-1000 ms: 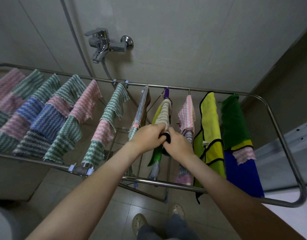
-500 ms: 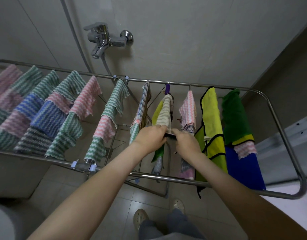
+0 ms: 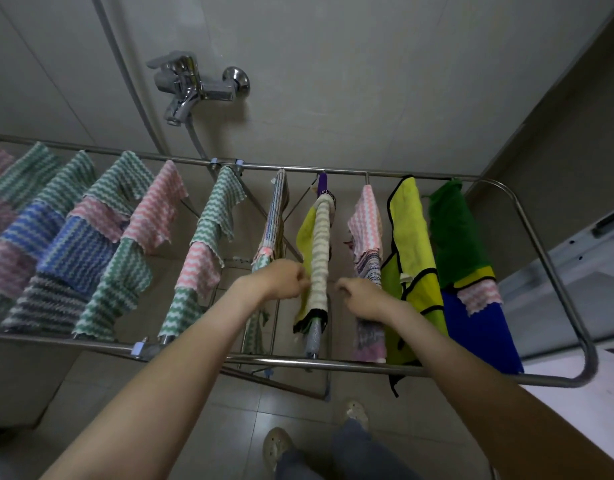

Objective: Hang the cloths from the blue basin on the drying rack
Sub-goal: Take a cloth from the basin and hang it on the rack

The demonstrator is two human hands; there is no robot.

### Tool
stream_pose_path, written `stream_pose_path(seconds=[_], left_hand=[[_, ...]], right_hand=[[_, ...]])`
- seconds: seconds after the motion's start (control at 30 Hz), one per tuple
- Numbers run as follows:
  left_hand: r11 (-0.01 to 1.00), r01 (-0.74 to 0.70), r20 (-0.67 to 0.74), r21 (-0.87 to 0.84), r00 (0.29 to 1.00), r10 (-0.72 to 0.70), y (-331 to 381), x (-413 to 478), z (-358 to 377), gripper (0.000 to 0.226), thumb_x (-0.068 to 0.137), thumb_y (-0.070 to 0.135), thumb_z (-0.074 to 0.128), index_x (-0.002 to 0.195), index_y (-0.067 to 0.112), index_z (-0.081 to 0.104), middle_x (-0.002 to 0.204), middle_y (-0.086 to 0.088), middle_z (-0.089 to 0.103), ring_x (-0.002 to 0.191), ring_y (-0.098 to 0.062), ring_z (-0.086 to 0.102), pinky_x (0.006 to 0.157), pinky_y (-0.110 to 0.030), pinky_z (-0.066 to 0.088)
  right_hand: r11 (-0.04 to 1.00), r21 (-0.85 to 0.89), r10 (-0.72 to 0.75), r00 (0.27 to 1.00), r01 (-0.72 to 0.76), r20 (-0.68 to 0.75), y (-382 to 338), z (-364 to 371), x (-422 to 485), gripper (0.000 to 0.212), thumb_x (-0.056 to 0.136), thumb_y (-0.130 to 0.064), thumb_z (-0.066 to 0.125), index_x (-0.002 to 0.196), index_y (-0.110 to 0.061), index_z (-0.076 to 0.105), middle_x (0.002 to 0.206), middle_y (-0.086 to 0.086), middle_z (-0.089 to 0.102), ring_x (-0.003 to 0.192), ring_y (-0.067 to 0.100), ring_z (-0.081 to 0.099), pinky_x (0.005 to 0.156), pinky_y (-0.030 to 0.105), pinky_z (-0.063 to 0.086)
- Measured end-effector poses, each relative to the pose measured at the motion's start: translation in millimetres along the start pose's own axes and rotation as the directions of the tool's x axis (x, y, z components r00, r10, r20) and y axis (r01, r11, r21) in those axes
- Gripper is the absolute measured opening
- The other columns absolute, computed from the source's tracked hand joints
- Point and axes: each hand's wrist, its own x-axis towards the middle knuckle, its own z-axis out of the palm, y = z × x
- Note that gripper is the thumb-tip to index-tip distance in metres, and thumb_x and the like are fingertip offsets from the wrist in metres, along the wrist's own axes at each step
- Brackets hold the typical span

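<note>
A person stood at a metal drying rack [image 3: 333,362] in a tiled washroom, both bare arms stretched out over it. Between the two hands, a beige wavy-striped cloth [image 3: 319,251] hung draped along one rail, lying over a yellow-green cloth [image 3: 304,237]. The left hand [image 3: 285,278] had its fingers curled, knuckles against the beige cloth's left edge; whether they pinched it could not be told. The right hand [image 3: 361,292] was just right of that cloth and apart from it, fingers curled in on nothing. Just beyond the right fingers hung a pink striped cloth [image 3: 366,220], then a yellow cloth [image 3: 407,230], a green cloth [image 3: 454,237] and a blue cloth [image 3: 478,327] farther right. Left of the left fingers, green, pink and blue striped cloths [image 3: 91,244] covered the rails. A chrome tap [image 3: 194,84] was fixed to the wall well above both hands.
</note>
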Motion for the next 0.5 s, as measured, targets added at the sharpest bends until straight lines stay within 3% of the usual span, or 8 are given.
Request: stream_pose_path(seconds=[0.17,0.3,0.4,0.5], left_hand=[[0.984,0.043,-0.212,-0.171,0.974,-0.08,-11,22,-15,0.019,0.096,0.018,0.042,0.101,0.01,0.058,0.103,-0.01,0.065,0.094,-0.027,0.062,0.078,-0.032,0.048],[0.932,0.04,-0.349,-0.361,0.921,-0.175,-14,44,-37,0.02,0.097,0.013,0.04,0.102,0.009,0.058,0.099,-0.011,0.066,0.071,-0.019,0.064,0.06,-0.027,0.05],[0.867,0.015,-0.38,-0.499,0.895,-0.235,-13,67,-51,0.022,0.098,0.01,0.039,0.109,0.01,0.058,0.101,-0.012,0.064,0.074,-0.026,0.069,0.068,-0.039,0.058],[0.845,0.015,-0.365,-0.534,0.898,-0.247,-9,99,-63,0.028,0.098,0.009,0.038,0.119,0.012,0.057,0.107,-0.011,0.061,0.075,-0.027,0.067,0.07,-0.038,0.058]], right_hand=[[0.971,0.238,0.045,0.974,0.01,-0.223,8,-40,24,0.04,0.093,-0.006,0.042,0.133,-0.011,0.045,0.116,0.007,0.054,0.104,0.019,0.049,0.082,0.023,0.037],[0.899,0.438,0.14,0.936,0.017,-0.324,12,-74,62,0.037,0.095,-0.015,0.045,0.132,-0.017,0.051,0.122,0.005,0.057,0.106,0.019,0.054,0.087,0.027,0.043],[0.868,0.494,0.122,0.941,0.054,-0.317,11,-100,90,0.034,0.097,-0.02,0.043,0.13,-0.019,0.053,0.123,-0.002,0.056,0.108,0.017,0.055,0.096,0.031,0.044],[0.835,0.546,0.103,0.952,0.075,-0.288,14,-115,124,0.031,0.099,-0.017,0.042,0.127,-0.015,0.055,0.127,0.006,0.058,0.116,0.021,0.054,0.102,0.037,0.043]])
